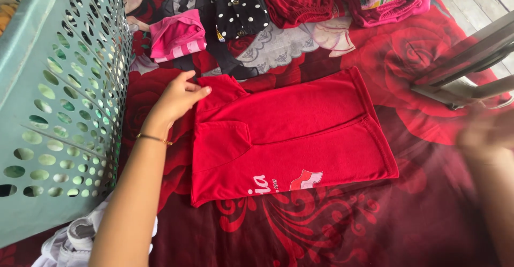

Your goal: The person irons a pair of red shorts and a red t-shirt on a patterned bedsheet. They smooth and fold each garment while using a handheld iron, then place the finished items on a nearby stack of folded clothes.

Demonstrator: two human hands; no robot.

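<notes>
A red shirt lies flat and partly folded on a red rose-patterned blanket, its white print near the lower edge. My left hand rests on the shirt's upper left corner and pinches the fabric there; a thin bracelet circles the wrist. My right hand is a blur at the right edge, away from the shirt, with nothing visible in it.
A pale green perforated laundry basket stands at the left. Folded clothes line the far side: pink, black polka-dot, red, magenta stack. White cloth lies at bottom left. A metal frame slants in at right.
</notes>
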